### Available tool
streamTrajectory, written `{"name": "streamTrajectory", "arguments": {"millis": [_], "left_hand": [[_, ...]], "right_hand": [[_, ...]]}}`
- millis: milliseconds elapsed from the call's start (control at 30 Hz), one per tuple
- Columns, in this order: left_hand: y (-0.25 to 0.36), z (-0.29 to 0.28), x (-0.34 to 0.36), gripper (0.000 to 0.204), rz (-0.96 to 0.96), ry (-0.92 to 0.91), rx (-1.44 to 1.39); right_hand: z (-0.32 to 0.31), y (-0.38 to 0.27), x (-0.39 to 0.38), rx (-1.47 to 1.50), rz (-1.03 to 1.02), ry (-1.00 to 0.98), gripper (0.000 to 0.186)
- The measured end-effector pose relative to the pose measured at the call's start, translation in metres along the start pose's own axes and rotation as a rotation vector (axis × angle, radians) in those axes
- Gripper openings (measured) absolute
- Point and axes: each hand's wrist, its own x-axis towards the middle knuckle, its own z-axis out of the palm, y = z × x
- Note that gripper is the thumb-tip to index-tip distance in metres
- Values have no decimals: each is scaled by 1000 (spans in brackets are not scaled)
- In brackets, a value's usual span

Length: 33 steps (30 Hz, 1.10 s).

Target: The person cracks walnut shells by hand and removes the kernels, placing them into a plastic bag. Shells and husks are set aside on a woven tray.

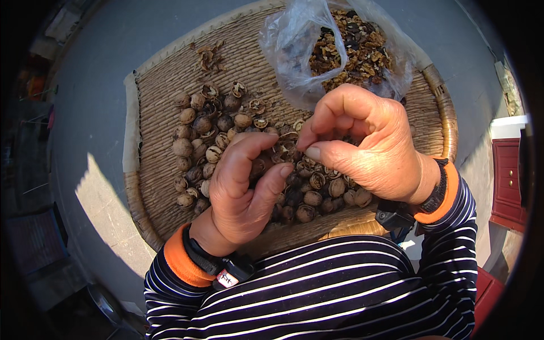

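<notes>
Striped sleeves (340,289) frame both hands over the woven tray (164,85): left hand (241,184) clenched around a cracked walnut (258,167), right hand (362,141) pinching at it — loose shell bits could fall among the walnuts (198,141) heaped below.

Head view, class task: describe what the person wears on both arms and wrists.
Both forearms wear dark navy sleeves with thin white stripes and orange cuffs. The left hand has a black wrist strap with a small white tag; the right hand has a black wristband carrying a black device.
</notes>
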Motion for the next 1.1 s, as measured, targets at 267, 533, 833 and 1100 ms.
{"name": "streamTrajectory", "arguments": {"millis": [267,533,833,1100], "left_hand": [[4,-5,7,39,196,-118,176],[9,-4,7,39,188,-126,230],[5,-2,6,35,169,-100,183],[9,3,2,32,-367,-90,-357]], "right_hand": [[4,15,-1,-385,-272,24,22],[8,24,4,-492,-469,67,25],[5,26,11,-538,-543,59,25],[5,20,6,18,245,-107,18]]}}
